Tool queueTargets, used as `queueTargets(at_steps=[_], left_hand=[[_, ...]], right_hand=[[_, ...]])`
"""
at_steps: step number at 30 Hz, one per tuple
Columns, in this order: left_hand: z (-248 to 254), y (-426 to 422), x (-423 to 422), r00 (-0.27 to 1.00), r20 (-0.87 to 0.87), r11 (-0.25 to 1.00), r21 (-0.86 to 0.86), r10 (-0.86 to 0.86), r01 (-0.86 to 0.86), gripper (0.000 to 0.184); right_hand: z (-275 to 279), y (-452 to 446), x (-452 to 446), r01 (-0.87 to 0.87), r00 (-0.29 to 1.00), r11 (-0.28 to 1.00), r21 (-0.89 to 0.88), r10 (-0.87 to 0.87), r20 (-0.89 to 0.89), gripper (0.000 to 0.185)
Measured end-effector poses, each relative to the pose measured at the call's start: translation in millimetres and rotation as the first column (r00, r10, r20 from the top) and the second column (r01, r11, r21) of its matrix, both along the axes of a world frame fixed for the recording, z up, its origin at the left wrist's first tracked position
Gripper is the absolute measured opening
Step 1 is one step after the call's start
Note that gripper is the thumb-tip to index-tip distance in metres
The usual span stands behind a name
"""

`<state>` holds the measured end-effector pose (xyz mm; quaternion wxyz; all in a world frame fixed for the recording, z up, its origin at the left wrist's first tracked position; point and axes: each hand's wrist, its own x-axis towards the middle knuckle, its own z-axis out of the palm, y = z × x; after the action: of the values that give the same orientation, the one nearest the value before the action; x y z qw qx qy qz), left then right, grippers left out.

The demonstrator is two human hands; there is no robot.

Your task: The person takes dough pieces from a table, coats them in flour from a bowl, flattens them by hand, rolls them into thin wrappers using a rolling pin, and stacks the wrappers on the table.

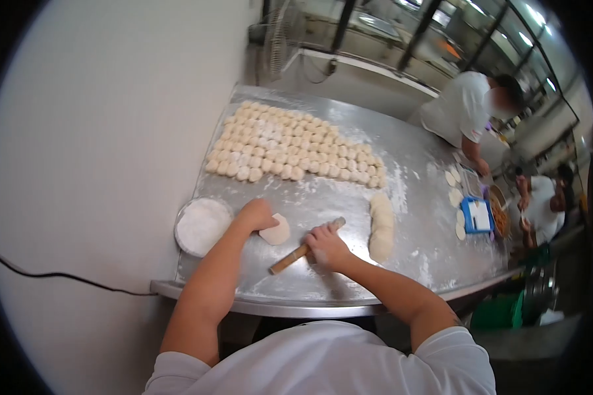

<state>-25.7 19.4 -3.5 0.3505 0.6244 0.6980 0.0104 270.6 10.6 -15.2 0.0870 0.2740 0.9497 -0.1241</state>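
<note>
My left hand (255, 215) pinches the upper left edge of a flat, pale round of dough (276, 232) on the steel table. To its right, my right hand (327, 246) is closed over the middle of a wooden rolling pin (287, 261), which lies slanted and apart from the dough round. A bowl of white flour (203, 226) stands left of my left hand. Beyond both hands, many small dough balls (290, 146) sit packed in rows. A thick roll of dough (381, 228) lies to the right of my right hand.
Flour dusts the steel table (415, 197). At its right end are several flat dough rounds (455, 197), a blue scale (477, 215) and a bowl of orange-brown filling (499, 217). Two other people work there. A white wall (112, 164) borders the left side.
</note>
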Motion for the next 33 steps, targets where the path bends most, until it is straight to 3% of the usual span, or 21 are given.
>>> queueTargets(at_steps=[2,4,6,7,9,12,13,14,15,17,18,19,20,21,24,27,30,31,33], left_hand=[[-1.6,-3.4,6.4,0.97,0.194,0.987,0.021,0.149,-0.156,0.044],[-17.6,-5.9,9.6,0.863,0.399,0.939,0.011,0.311,-0.344,0.037],[-5.2,-9.2,18.5,0.747,0.529,0.911,-0.156,0.403,-0.381,0.03],[-1.6,-9.8,23.9,0.68,0.578,0.891,-0.244,0.451,-0.384,0.028],[-20.8,-9.9,28.8,0.71,0.54,0.892,-0.253,0.452,-0.375,0.022],[2.2,-7.4,58.0,0.806,0.428,0.901,-0.329,0.409,-0.283,0.027],[-6.3,1.6,69.8,0.925,0.364,0.981,-0.189,0.107,-0.039,0.03],[-18.3,12.1,84.7,0.946,0.255,0.971,-0.075,-0.202,0.228,0.033],[-30.4,19.6,98.2,0.866,0.114,0.872,0.004,-0.486,0.489,0.037],[-5.3,41.8,164.6,0.804,0.163,0.816,0.012,-0.572,0.579,0.047],[21.2,57.2,204.8,0.817,0.211,0.836,0.005,-0.537,0.548,0.04],[38.7,66.5,239.8,0.768,0.57,0.941,0.029,-0.292,0.336,0.039],[63.2,80.4,277.2,0.724,0.685,0.983,-0.06,-0.085,0.172,0.032],[71.8,90.9,307.1,0.32,0.877,0.929,-0.368,0.358,-0.032,0.037],[75.5,122.4,337.9,0.306,0.886,0.938,-0.322,0.347,-0.132,0.042],[51.4,108.6,311.7,0.536,0.827,0.986,-0.14,0.167,-0.092,0.034],[15.9,86.9,248.0,0.759,0.651,0.997,0.043,0.02,-0.064,0.023],[-2.9,76.4,224.5,0.767,0.641,0.972,0.173,0.009,-0.156,0.019],[10.8,58.9,174.5,0.905,0.414,0.976,0.139,0.097,-0.168,0.02]], right_hand=[[7.0,3.5,-16.0,0.028,0.994,0.994,-0.106,-0.017,0.104,0.034],[39.3,-16.4,-22.3,0.176,0.982,0.928,-0.328,-0.14,0.13,0.03],[25.7,-30.9,-16.5,0.093,0.995,0.921,-0.378,-0.068,0.079,0.031],[49.7,-39.2,-13.1,0.098,0.995,0.882,-0.461,-0.071,0.075,0.032],[59.7,-51.8,-9.3,0.11,0.991,0.819,-0.563,-0.05,0.122,0.032],[54.1,-67.3,-2.0,0.1,0.994,0.831,-0.547,-0.063,0.087,0.028],[59.1,-66.0,-1.4,0.074,0.994,0.83,-0.553,-0.015,0.11,0.027],[64.1,-66.3,-2.4,0.046,0.99,0.826,-0.562,0.035,0.133,0.027],[66.0,-65.1,-3.8,0.016,0.984,0.821,-0.571,0.089,0.155,0.026],[54.5,-64.0,-6.2,-0.046,0.972,0.833,-0.551,0.164,0.167,0.025],[49.9,-63.7,-6.0,-0.08,0.963,0.837,-0.541,0.206,0.177,0.024],[52.5,-64.0,-4.5,-0.046,0.972,0.837,-0.545,0.164,0.171,0.024],[53.0,-62.8,-3.3,-0.036,0.97,0.824,-0.566,0.165,0.178,0.025],[53.2,-60.7,-3.5,-0.027,0.969,0.811,-0.585,0.165,0.185,0.026],[65.9,-53.6,6.0,0.022,0.989,0.805,-0.593,0.07,0.131,0.03],[57.3,-46.2,12.7,0.044,0.986,0.819,-0.572,0.056,0.156,0.035],[54.6,-35.0,14.0,0.049,0.987,0.831,-0.554,0.043,0.153,0.034],[67.8,-31.8,14.2,0.06,0.989,0.832,-0.551,0.026,0.148,0.031],[81.0,-32.0,11.5,0.071,0.988,0.82,-0.569,0.02,0.152,0.029]])
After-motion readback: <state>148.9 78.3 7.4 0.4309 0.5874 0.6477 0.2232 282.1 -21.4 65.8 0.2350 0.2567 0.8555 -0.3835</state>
